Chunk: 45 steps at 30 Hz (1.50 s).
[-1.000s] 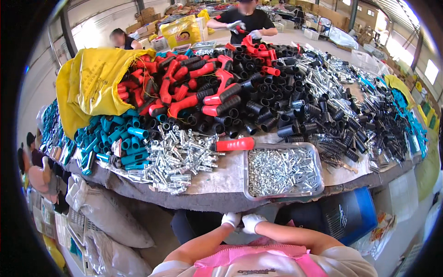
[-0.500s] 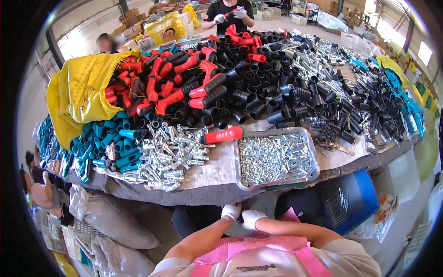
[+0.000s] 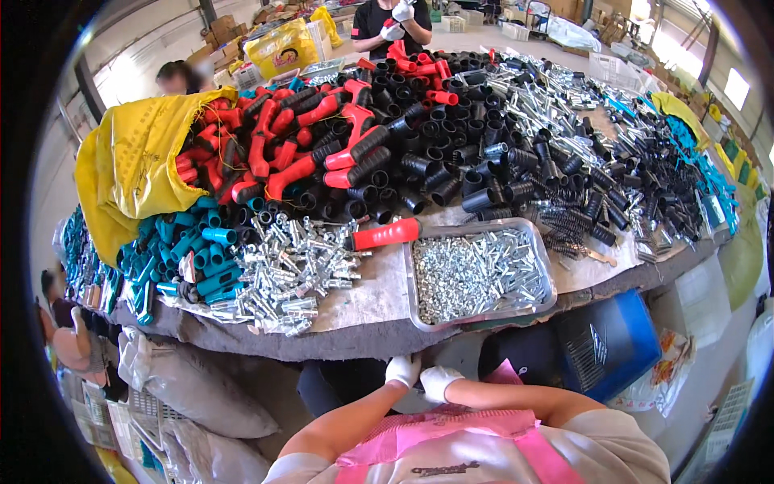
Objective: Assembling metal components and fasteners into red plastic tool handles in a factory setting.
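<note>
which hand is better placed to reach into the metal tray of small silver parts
Right, probably. Both gloved hands sit together below the table edge, but the right hand lies under the metal tray, while the left hand sits just under its left corner.

Gloved fingers (image 3: 401,369) of both hands hidden below the table edge (image 3: 363,343)

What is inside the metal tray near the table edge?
The metal tray holds a heap of small shiny metal pieces. They cover its bottom, so nothing beneath them can be seen.
</note>
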{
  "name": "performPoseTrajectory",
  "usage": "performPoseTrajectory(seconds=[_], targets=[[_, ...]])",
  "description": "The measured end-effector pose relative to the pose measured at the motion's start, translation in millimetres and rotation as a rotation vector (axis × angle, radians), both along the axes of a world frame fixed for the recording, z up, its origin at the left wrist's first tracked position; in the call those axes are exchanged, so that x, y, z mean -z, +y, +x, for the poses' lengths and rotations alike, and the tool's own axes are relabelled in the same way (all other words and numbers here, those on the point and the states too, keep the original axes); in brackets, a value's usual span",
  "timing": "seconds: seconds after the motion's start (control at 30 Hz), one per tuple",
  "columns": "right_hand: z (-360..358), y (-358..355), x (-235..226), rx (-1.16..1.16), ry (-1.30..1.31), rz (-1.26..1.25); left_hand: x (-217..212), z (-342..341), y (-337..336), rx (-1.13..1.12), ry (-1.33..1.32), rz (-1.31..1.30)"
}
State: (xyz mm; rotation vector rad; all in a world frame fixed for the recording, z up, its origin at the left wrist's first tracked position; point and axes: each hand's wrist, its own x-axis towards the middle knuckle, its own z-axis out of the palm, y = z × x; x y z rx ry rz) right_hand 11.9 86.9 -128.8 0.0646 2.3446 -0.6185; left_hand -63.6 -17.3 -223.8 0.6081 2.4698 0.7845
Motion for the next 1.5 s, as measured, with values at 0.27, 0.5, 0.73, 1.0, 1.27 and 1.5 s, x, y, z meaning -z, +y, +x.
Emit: performPoseTrajectory(seconds=[0.27, 0.5, 0.73, 1.0, 1.27, 1.5], targets=[[2.0, -13.1, 56.5, 0.043, 0.025, 0.063, 49.2, 6.3, -6.5, -0.227, -0.181, -0.002], [-27.7, 12.6, 9.9, -0.307, 0.15, 0.094, 25.5, 19.5, -5.6, -0.55, -0.331, 0.283], [-15.6, 0.7, 54.7, -0.298, 0.272, 0.213, 35.3, 29.2, -5.7, -0.562, -0.156, 0.193], [-50.2, 15.3, 33.9, -0.547, 0.181, 0.103, 17.3, 33.7, 5.2, -0.828, -0.248, 0.344], [-14.9, 10.1, 69.9, -0.316, 0.193, 0.225, 34.9, 41.4, 6.5, -0.56, -0.132, 0.174], [-14.2, -3.9, 7.6, 0.034, -0.004, 0.071, 14.8, 6.5, -8.1, -0.147, -0.089, -0.076]])
